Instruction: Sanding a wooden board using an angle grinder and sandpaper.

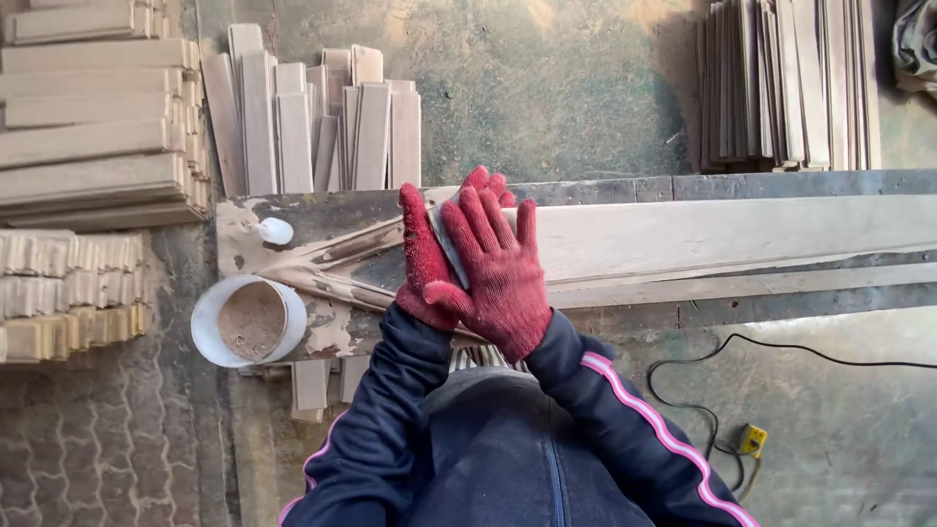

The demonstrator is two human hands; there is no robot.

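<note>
At frame centre, both hands in red knit gloves pressed down together on a long pale wooden board that lay across a filler-smeared workbench and ran off the right edge. The right hand lay on top, fingers spread flat, over a small grey pad or scraper, only an edge of it showing, so its kind was unclear. The left hand sat just beside and partly under it, fingers straight, gripping nothing I could see; whether it pinched the pad could not be told.

The board looked stiff, light for its length, dusty and probably a bit slippery with wet filler; best gripped along its long edges near the middle, not the smeared end.

Lower left of the hands stood a white tub of brownish paste, touching the bench edge, with a small white cap above it. Upper left: short slats stood against the bench, stacked planks further left. Upper right: another slat bundle. Lower right: a black cable with a yellow plug on the floor.
</note>
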